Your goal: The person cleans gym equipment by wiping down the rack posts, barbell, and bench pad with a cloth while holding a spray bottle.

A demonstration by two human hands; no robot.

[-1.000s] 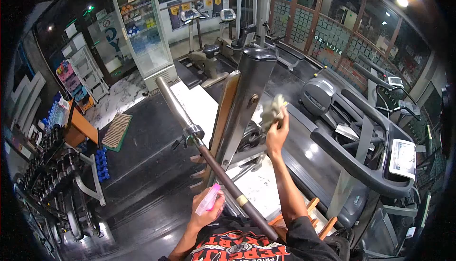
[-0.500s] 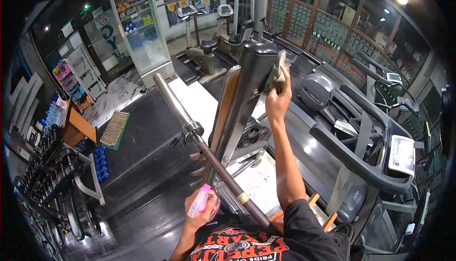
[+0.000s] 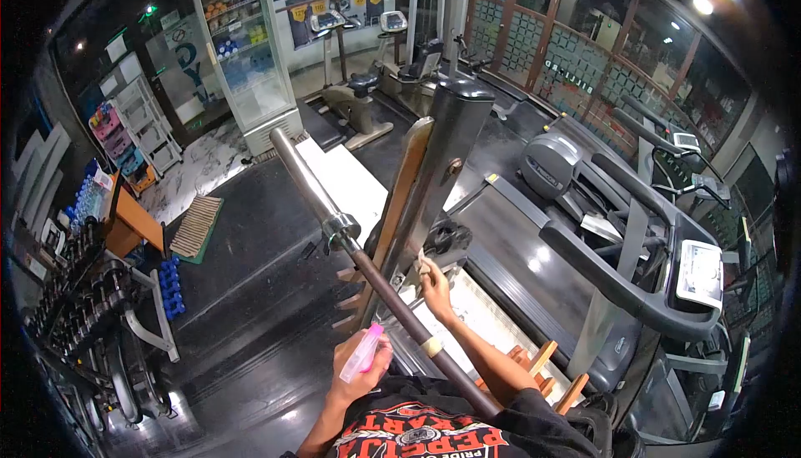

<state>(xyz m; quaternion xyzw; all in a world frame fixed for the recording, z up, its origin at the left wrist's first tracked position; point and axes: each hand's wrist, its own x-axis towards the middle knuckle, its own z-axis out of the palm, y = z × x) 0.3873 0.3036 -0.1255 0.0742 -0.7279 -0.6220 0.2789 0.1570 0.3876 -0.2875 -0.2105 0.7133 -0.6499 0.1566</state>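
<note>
My left hand (image 3: 356, 368) is wrapped round a spray bottle with a pink and white trigger head (image 3: 364, 353), low in front of my shirt. Its body is mostly hidden by the fingers. A pale cloth (image 3: 422, 261) is pinched in my right hand (image 3: 435, 289), against the lower part of a tall black bench pad or upright (image 3: 455, 141). A wooden board (image 3: 402, 187) runs along that upright's left side. Between my two hands passes a barbell (image 3: 388, 295), slanting from lower right to upper left, its shiny sleeve (image 3: 304, 178) pointing away.
Treadmills (image 3: 534, 249) and a handrail with a console (image 3: 699, 273) stand on the right. Dumbbells on a rack (image 3: 92, 308) line the left. A glass-door fridge (image 3: 246, 57) and exercise bikes (image 3: 359, 99) are at the back. A striped mat (image 3: 197, 226) lies on the floor.
My right hand has come down with the cloth from the top of the black upright to its lower part. My left hand stays in about the same place with the spray bottle.
</note>
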